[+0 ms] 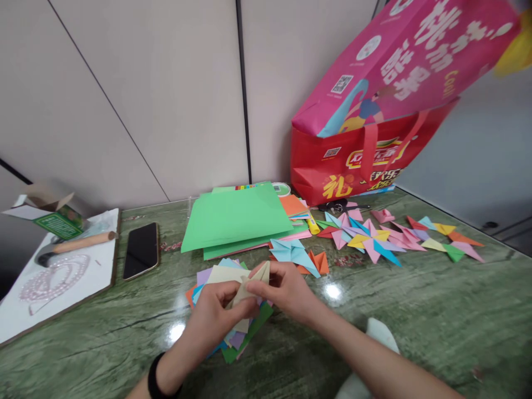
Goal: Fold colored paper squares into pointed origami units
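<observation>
A cream sheet of origami paper (254, 281), folded to a point at its upper right, is pinched between both hands. My left hand (214, 310) is closed on its lower left part, thumb on top. My right hand (282, 288) grips the pointed end, with the thumb pressed along a fold. Under the hands lies a fanned pile of coloured paper squares (203, 277), partly hidden by them. Just beyond my right hand sit a light blue folded paper piece (293, 254) and an orange folded paper piece (319, 261).
Green paper sheets (236, 216) lie at the back. Colourful folded paper stars (368, 238) spread to the right, before a red bag (332, 166) and a pink bag (374, 72). At left are a phone (141, 250), a hammer (78, 244), a bead string (54, 280) and an opened box (62, 220).
</observation>
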A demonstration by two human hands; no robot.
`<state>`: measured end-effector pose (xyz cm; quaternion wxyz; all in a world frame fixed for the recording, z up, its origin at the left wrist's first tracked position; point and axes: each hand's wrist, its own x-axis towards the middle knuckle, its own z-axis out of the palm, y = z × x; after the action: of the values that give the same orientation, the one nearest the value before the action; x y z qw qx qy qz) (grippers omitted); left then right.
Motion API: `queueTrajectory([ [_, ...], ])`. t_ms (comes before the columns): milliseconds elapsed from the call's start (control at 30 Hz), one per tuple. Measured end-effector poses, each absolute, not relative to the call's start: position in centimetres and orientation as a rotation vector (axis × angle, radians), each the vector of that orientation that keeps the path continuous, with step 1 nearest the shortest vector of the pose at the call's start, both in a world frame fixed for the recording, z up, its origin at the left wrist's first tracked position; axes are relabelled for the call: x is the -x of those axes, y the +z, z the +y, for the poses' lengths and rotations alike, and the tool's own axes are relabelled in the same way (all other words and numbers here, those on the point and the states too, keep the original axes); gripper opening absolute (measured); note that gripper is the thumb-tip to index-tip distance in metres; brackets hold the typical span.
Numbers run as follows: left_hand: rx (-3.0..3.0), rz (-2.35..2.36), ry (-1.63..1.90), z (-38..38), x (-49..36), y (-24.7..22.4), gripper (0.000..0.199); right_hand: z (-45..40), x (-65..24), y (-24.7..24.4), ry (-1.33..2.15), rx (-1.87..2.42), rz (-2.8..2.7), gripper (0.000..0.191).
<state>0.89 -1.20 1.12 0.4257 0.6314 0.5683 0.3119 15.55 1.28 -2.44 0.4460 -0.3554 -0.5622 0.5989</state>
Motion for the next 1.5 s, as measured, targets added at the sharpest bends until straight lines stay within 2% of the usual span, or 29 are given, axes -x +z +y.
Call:
queueTrajectory([
  [100,-1.469,1.376,0.65,-1.3,-0.9,0.9,0.015,1.3,-15.5,-2.5,1.466,0.895,-1.351,0.021],
  [500,-1.442,1.315,0.699,-1.5,-0.8,1.0,0.016,1.0,-15.4,-2.3,1.489,0.886,-1.322,0.031],
  [933,-1.057,0.68,0.623,-1.9,-0.3,1.8,0.034,1.9,-16.3,-1.5,1.457,1.016,-1.221,0.029],
  [1100,-1.168,0.765,0.612,-1.4,0.0,1.1,0.041,1.7,-16.3,-1.6,1.4,1.002,-1.288,0.025],
  [1233,-1.236,1.016,0.614,-1.3,-0.3,0.2,0.022,1.2,-15.7,-1.9,1.367,1.053,-1.359,0.025],
  [1500,-1.106,1.099,0.697,-1.4,-0.6,0.2,0.026,1.5,-15.9,-2.0,1.66,0.843,-1.275,0.022],
])
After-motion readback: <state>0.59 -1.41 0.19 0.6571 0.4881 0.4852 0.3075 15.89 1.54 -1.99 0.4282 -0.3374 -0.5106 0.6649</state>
